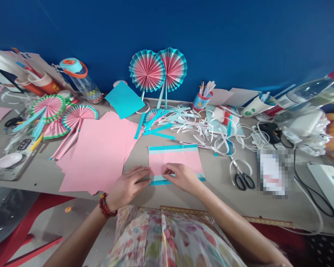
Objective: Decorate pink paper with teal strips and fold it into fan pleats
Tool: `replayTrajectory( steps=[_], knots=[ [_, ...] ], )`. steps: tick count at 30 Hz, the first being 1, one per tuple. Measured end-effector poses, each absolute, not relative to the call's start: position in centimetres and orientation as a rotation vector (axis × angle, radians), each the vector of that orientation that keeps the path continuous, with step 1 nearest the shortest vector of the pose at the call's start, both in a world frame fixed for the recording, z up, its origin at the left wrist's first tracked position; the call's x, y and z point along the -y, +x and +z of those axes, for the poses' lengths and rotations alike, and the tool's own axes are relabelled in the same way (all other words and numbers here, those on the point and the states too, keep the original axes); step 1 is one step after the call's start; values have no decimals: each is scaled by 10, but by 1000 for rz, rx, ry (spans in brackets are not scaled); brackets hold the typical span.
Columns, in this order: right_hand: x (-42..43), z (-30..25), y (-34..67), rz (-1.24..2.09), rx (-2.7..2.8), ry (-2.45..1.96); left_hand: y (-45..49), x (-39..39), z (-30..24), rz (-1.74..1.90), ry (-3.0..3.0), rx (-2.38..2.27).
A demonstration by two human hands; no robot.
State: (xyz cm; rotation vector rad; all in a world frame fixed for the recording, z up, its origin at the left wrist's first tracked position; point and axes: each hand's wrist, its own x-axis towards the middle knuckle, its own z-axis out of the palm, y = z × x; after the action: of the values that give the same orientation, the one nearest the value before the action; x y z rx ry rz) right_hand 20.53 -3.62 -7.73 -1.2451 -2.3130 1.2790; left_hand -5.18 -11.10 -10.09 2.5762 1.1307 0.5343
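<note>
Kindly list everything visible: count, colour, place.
striped sheet: 1, pink, blue, white, front centre
pink sheets: several, pink, left
blue sheet: 1, blue, back
fans: at least 5, mainly pink, back, left
strips: many, white, blue, back centre
scissors: at least 1, black handles, right
cups: several, red, blue, white, back
flask: 1, clear, back left
bottles: at least 1, clear, right
power strip: 1, white, right
table: 1, grey, beneath
wall: 1, blue, behind
left hand: 1, bare, striped sheet's left edge
right hand: 1, bare, on it
</note>
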Motion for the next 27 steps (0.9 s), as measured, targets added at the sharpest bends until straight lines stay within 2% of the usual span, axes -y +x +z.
replayTrajectory(
  steps=[11,27],
  knots=[
    [36,-76,206,1291,2282,-1270,-51,111,-100,530,2553,-1139],
    [46,-81,202,1041,2460,-1294,-50,112,-99,532,2548,-1150]
  ],
)
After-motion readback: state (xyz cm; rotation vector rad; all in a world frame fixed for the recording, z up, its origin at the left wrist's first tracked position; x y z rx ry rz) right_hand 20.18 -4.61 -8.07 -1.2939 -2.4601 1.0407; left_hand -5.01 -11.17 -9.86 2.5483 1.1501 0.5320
